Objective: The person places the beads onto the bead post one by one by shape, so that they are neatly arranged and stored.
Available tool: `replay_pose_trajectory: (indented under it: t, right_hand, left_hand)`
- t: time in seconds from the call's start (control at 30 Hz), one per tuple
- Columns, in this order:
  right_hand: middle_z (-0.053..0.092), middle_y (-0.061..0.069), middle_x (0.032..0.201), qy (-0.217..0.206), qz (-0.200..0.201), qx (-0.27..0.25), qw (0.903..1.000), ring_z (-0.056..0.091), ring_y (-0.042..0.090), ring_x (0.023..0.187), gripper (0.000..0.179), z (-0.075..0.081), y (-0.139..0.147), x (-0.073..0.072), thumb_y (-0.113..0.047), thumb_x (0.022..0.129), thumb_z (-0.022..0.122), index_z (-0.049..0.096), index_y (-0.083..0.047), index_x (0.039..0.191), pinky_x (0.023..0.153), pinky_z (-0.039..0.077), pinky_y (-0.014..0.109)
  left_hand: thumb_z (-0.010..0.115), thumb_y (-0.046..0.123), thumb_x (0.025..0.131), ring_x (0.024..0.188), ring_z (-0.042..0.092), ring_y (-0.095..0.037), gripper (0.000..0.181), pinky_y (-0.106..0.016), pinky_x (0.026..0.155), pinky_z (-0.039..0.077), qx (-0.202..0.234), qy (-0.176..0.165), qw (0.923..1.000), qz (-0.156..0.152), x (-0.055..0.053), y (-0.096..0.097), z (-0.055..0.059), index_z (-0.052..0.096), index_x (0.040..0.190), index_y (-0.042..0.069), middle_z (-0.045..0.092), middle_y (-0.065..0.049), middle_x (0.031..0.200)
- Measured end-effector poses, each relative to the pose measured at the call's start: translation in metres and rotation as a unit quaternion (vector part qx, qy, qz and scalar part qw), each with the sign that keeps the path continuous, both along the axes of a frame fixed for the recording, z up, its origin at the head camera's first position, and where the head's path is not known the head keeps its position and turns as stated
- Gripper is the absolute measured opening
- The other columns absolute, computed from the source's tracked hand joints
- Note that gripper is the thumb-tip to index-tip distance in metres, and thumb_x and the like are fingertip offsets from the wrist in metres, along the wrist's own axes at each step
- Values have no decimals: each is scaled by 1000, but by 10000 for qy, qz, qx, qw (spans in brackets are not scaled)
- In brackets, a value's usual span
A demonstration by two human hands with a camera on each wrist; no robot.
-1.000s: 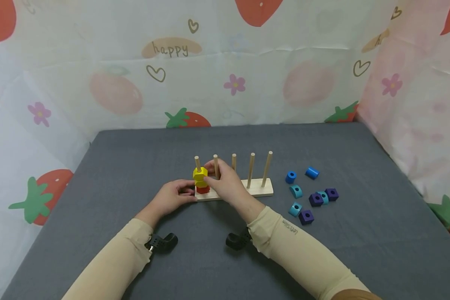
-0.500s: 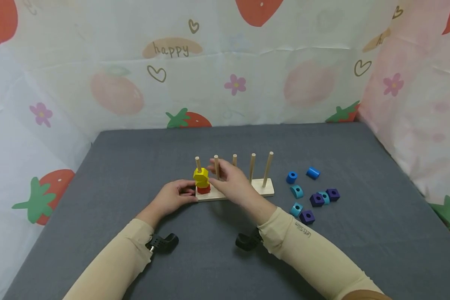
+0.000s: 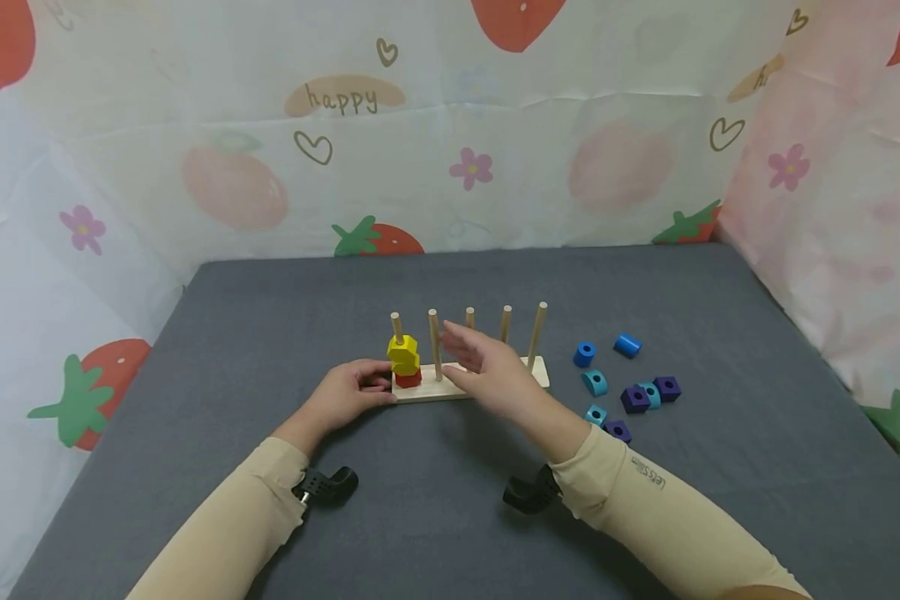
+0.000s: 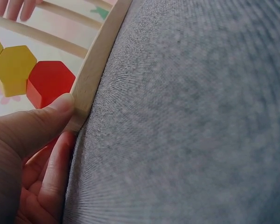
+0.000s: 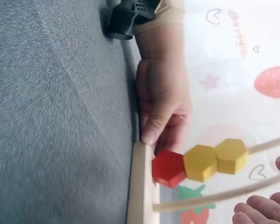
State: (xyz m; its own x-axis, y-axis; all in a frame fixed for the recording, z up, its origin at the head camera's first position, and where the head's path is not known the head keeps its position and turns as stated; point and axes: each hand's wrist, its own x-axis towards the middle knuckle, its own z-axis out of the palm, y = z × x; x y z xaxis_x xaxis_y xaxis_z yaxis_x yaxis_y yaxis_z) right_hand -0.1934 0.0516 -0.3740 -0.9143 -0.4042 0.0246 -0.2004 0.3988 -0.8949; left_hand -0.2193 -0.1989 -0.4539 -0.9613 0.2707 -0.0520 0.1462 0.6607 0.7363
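Observation:
A pale wooden peg board (image 3: 427, 393) with several upright pegs stands mid-table. My left hand (image 3: 347, 392) holds its left end; in the left wrist view the thumb (image 4: 60, 105) presses the board's corner, with the other fingers curled at the end. On the leftmost peg, a red hexagonal block (image 5: 169, 169) sits at the bottom with two yellow hexagonal blocks (image 5: 199, 162) stacked above it, the peg's tip sticking out. My right hand (image 3: 498, 375) is to the right of the second peg (image 3: 435, 346), fingers extended and holding nothing. It covers parts of the pegs behind it.
To the right of the board lie loose blocks: blue cylinders (image 3: 585, 354), teal arched pieces (image 3: 595, 382) and dark purple cubes (image 3: 634, 400). A grey cloth (image 3: 330, 308) covers the table. Behind it hangs a patterned curtain (image 3: 525, 217).
My right hand has let go of the upper yellow block and moved rightward, away from the stack. The left hand stays at the board's end.

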Motion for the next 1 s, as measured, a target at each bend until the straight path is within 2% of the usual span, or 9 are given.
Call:
replay_pose_trajectory:
  t: [0.2, 0.33, 0.63, 0.8, 0.9, 1.0]
  right_hand:
    - [56, 4, 125, 91, 51, 103, 9999, 53, 20, 113, 38, 9, 27, 2, -16, 90, 59, 53, -11, 127, 91, 46, 35]
    - [59, 9, 119, 121, -3, 135, 9998, 56, 19, 108, 29, 13, 52, 2, -16, 90, 59, 59, -9, 118, 86, 48, 37]
    - [59, 10, 118, 162, -588, 280, 9977, 56, 22, 108, 30, 18, 109, -2, -15, 90, 59, 57, -7, 118, 88, 47, 40]
    - [58, 11, 120, 290, -980, 532, 9933, 55, 22, 108, 33, 17, 144, -2, -25, 90, 58, 57, -7, 119, 88, 46, 40]
    - [58, 10, 120, 336, -1166, 718, 9900, 56, 19, 106, 38, 14, 165, -2, -32, 90, 57, 56, -9, 120, 87, 46, 39]
    - [58, 12, 121, 403, -1324, 935, 9860, 56, 8, 101, 40, 9, 187, -4, -35, 90, 56, 55, -9, 121, 84, 47, 31]
  left_hand:
    - [74, 32, 76, 93, 59, -13, 54, -36, 85, 48, -37, -37, 10000, 0, 1, 0, 1, 58, 123, 12, 62, -2, 109]
    - [74, 32, 76, 93, 59, -13, 54, -36, 85, 48, -7, -58, 10000, 14, 0, 0, 0, 58, 123, 13, 62, -2, 109]
    - [75, 31, 76, 92, 59, -13, 53, -35, 84, 48, 0, -18, 10000, 12, 0, -1, 0, 58, 123, 13, 63, -2, 107]
    - [74, 33, 75, 92, 58, -13, 54, -36, 85, 48, 6, -42, 10000, 0, 0, -1, 0, 58, 123, 14, 62, -1, 108]
    - [74, 32, 76, 92, 58, -13, 54, -37, 86, 48, 9, -47, 10000, 3, 0, 0, 0, 58, 123, 13, 62, -1, 108]
    - [75, 32, 76, 93, 59, -13, 53, -37, 86, 48, 20, -50, 10000, 22, 0, 0, 1, 58, 123, 13, 62, -1, 107]
